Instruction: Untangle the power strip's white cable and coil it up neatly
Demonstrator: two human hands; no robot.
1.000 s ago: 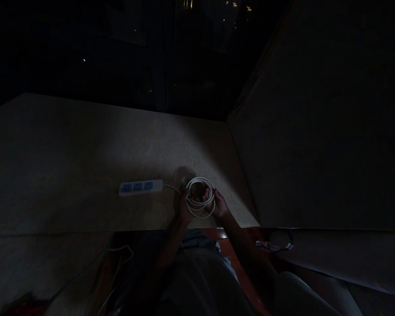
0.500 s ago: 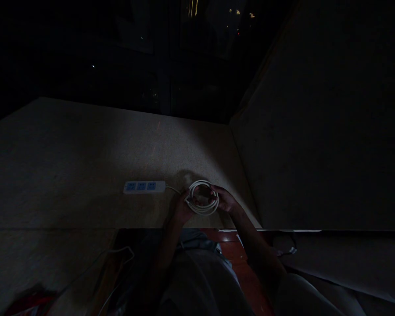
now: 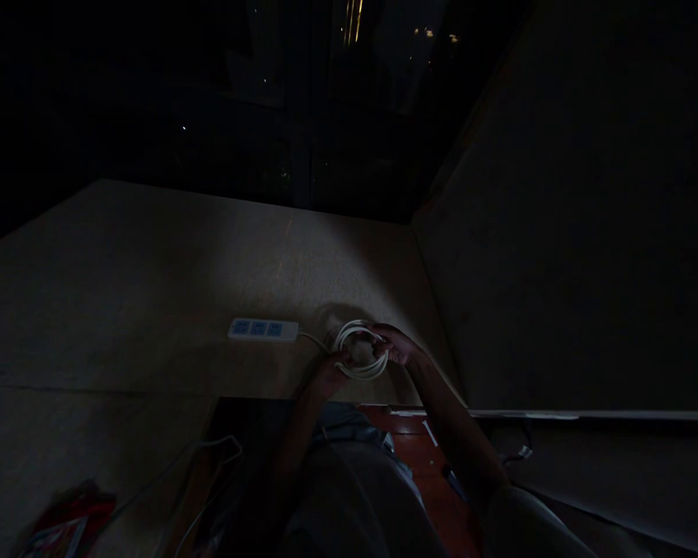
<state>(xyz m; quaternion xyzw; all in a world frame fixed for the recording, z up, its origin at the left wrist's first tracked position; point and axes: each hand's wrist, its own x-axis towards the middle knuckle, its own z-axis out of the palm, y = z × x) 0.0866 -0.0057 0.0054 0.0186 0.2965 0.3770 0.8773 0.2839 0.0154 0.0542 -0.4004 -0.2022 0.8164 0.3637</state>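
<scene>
A white power cord (image 3: 362, 373) is wound into a round coil of several loops, held above the table's near edge. My left hand (image 3: 329, 375) grips the coil at its lower left, fingers closed round the loops. On the opposite side my right hand (image 3: 396, 346) pinches the coil at its upper right. From the coil the cord runs left to a white power strip (image 3: 264, 330) with three blue sockets, lying flat on the table. The dim light hides the exact fingertip positions and the cord's plug.
The pale wooden table (image 3: 168, 271) meets a dark upright panel (image 3: 558, 232) on the right. At the lower left lies a red package (image 3: 73, 521), with a thin white cable (image 3: 215, 442) near it. A dark window (image 3: 361, 155) stands behind; reddish floor (image 3: 412, 457) shows below.
My left hand has shifted its hold slightly on the coil, with the thumb now over the loops. The view has moved a little; the power strip appears slightly farther right.
</scene>
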